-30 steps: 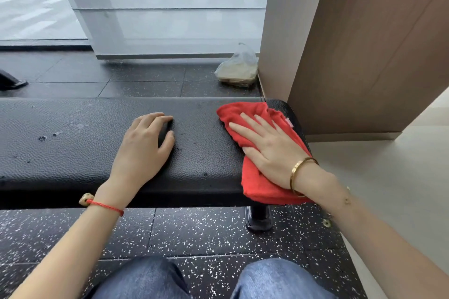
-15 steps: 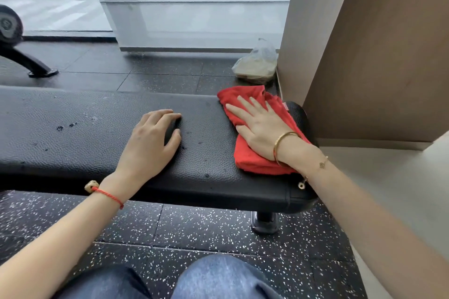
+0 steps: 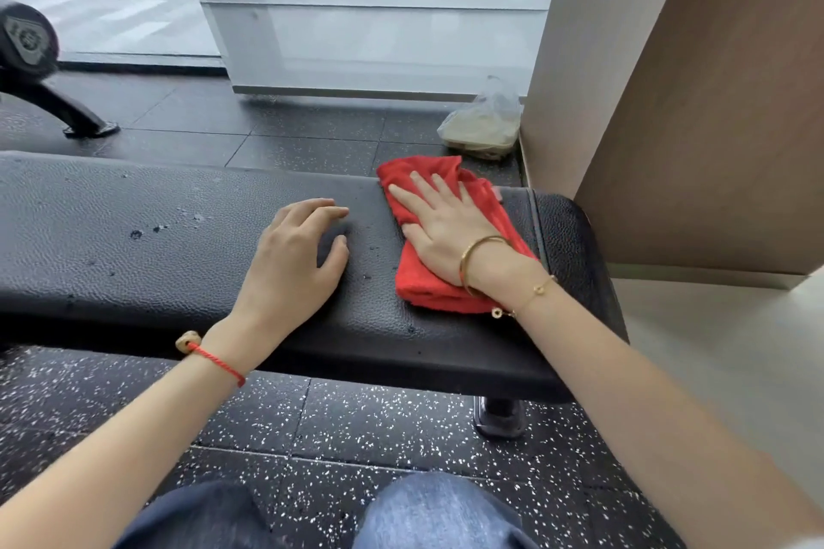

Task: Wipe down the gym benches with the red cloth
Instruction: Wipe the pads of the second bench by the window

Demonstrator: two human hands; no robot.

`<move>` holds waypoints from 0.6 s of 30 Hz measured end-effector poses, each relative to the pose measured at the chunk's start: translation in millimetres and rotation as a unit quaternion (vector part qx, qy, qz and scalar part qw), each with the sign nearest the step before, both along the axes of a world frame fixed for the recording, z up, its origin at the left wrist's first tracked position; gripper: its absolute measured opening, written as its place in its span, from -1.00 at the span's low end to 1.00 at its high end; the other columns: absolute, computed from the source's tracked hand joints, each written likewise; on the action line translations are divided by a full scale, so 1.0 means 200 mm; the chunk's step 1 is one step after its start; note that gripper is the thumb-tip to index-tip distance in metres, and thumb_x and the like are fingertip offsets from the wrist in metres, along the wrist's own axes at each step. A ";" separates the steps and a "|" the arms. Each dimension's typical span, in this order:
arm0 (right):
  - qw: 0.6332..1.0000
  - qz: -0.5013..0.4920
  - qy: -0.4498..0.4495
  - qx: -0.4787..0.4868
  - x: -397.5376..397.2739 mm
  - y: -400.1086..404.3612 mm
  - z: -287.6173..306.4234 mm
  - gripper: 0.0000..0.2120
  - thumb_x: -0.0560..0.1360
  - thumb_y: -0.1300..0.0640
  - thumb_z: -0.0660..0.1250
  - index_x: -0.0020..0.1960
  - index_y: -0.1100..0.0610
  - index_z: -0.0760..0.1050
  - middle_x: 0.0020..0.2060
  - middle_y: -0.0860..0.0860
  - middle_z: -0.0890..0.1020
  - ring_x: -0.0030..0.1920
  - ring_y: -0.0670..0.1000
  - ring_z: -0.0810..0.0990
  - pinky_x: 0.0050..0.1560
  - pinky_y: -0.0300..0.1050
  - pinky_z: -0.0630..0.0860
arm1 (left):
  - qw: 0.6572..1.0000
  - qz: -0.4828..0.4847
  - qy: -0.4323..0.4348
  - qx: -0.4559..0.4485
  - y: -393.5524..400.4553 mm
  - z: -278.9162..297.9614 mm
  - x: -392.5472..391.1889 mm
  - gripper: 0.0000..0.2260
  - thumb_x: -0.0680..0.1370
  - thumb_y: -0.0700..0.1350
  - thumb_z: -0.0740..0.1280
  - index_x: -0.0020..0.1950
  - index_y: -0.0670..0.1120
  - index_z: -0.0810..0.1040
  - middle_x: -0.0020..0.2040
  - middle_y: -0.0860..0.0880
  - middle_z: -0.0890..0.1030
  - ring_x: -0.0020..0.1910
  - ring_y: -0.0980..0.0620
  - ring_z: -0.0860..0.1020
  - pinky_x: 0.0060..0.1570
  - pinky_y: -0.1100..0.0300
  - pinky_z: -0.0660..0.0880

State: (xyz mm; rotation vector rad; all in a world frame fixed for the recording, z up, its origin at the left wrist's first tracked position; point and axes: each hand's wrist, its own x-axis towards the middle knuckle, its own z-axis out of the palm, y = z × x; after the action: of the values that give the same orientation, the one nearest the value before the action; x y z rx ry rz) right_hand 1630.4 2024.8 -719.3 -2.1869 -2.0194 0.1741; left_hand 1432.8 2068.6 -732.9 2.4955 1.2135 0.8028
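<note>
One black bench (image 3: 133,236) with a pebbled vinyl pad is seen, and one folded red cloth (image 3: 450,281) lies on its right end, short of the rounded edge. The cloth is pressed flat by the right hand (image 3: 446,227), fingers straight and slightly spread. The left hand (image 3: 294,267) rests on the bare pad just beside the cloth, fingers loosely bent, gripping nothing. Much uncovered pad is left to the left, marked by a few small pits. One clear plastic bag (image 3: 484,125) sits on the speckled rubber floor (image 3: 356,437) behind the bench, against a white pillar (image 3: 593,36).
</note>
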 end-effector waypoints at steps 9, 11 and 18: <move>0.999 0.019 0.007 0.033 -0.12 -0.30 -0.03 -0.47 0.62 -0.03 0.05 0.55 -0.16 -0.03 0.56 -0.08 -0.05 0.56 0.00 -0.11 0.51 -0.01 -0.24 | 0.997 0.028 0.042 0.066 0.13 0.00 -0.32 -0.72 0.57 -0.14 0.33 0.26 -0.13 0.56 0.26 -0.07 0.56 0.31 -0.10 0.45 0.36 -0.08 0.36; 0.999 -0.038 0.017 0.016 -0.05 -0.21 -0.02 -0.48 0.62 -0.02 0.04 0.55 -0.15 -0.02 0.56 -0.06 -0.05 0.56 0.01 -0.12 0.51 0.01 -0.23 | 0.996 0.032 0.048 0.065 0.15 -0.01 -0.36 -0.72 0.57 -0.13 0.32 0.27 -0.12 0.56 0.27 -0.07 0.56 0.31 -0.10 0.45 0.36 -0.06 0.35; 0.999 -0.036 -0.001 0.003 -0.29 0.15 -0.01 -0.48 0.62 -0.03 0.02 0.56 -0.10 -0.01 0.57 0.00 -0.06 0.56 0.08 -0.12 0.50 0.08 -0.24 | 0.998 0.035 0.034 0.034 0.16 -0.04 -0.39 -0.70 0.59 -0.06 0.23 0.28 -0.10 0.56 0.28 -0.06 0.56 0.32 -0.10 0.44 0.37 -0.07 0.32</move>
State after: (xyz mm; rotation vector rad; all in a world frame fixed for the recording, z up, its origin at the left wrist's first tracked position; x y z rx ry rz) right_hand 1572.5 2055.6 -721.6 -2.2533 -1.9347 0.1572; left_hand 1355.8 2100.3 -740.4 2.5653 1.3253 0.7956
